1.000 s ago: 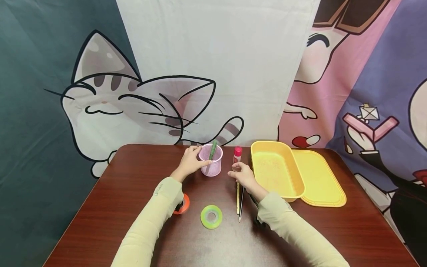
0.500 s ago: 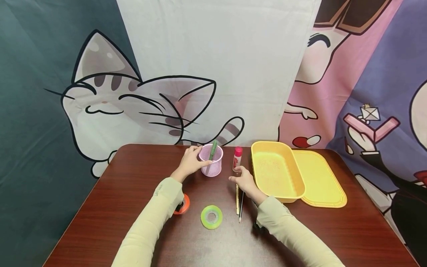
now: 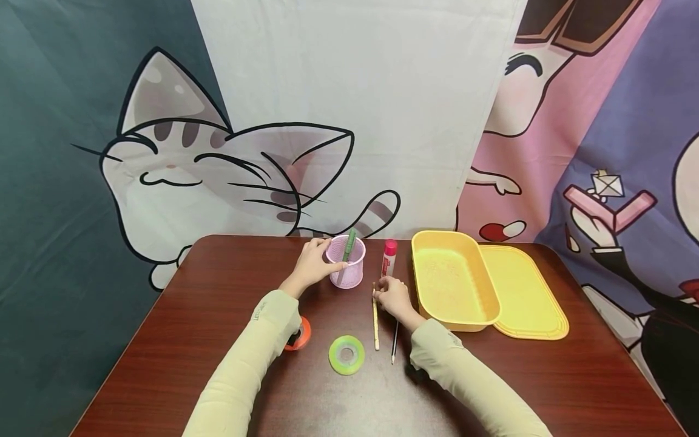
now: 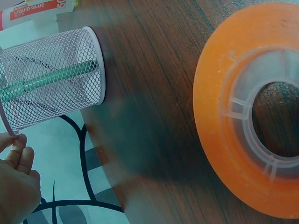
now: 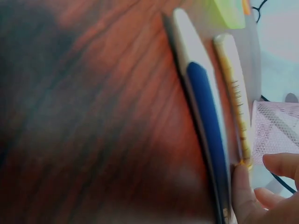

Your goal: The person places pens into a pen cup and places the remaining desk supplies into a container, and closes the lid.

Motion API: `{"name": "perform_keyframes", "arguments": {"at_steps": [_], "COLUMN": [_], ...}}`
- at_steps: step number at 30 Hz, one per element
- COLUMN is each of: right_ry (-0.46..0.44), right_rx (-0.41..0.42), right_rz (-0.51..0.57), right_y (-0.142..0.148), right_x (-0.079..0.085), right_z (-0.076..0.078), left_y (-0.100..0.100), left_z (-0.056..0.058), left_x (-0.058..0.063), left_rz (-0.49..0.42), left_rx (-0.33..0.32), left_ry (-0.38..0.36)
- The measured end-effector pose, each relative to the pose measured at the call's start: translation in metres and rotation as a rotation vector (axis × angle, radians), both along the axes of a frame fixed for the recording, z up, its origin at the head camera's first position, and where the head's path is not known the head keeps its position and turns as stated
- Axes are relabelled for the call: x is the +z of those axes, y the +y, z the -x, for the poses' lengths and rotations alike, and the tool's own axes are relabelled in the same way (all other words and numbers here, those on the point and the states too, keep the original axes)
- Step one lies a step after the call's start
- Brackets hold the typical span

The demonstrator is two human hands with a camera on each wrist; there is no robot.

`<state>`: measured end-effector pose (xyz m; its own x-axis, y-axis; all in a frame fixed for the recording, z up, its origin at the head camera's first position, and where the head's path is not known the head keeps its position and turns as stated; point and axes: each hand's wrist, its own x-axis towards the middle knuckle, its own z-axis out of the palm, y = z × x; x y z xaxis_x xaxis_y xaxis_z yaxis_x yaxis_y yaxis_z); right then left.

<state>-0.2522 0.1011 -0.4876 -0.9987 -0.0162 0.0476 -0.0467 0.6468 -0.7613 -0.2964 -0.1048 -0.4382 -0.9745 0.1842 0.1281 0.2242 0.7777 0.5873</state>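
The right hand (image 3: 392, 296) pinches the far end of a yellow pencil (image 3: 375, 318), whose length runs back toward the person along the counter (image 3: 218, 285). Just right of the pencil lies a blue-and-white pen (image 5: 205, 126), partly under the wrist. Beyond the fingers stands a red-capped glue stick (image 3: 389, 257). The left hand (image 3: 311, 264) holds the rim of a pink mesh cup (image 3: 346, 263) with a green pen (image 3: 346, 250) leaning inside. Near the left sleeve lie an orange tape roll (image 3: 302, 334) and a green one (image 3: 346, 354)

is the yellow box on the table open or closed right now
Open. The yellow box shows its bare inside in the head view, and its lid lies flat on the table against its right side.
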Motion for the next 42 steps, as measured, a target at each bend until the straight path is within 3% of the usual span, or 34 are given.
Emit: {"name": "perform_keyframes", "arguments": {"at_steps": [10, 20, 37, 42], "right_ry": [-0.028, -0.060, -0.064, -0.126], "right_rx": [0.002, 0.040, 0.016, -0.005], "right_rz": [-0.176, -0.206, -0.197, -0.066], "right_y": [-0.012, -0.022, -0.021, -0.020], "right_x": [-0.002, -0.003, -0.001, 0.000], "right_z": [0.010, 0.015, 0.016, 0.015], "left_y": [-0.001, 0.000, -0.001, -0.002], "left_z": [0.000, 0.000, 0.002, 0.002], "left_x": [0.000, -0.001, -0.002, -0.003], "left_rz": [-0.004, -0.005, -0.011, -0.006], "left_rx": [-0.002, 0.000, 0.002, 0.001], "left_ry": [0.002, -0.012, -0.019, -0.023]}}
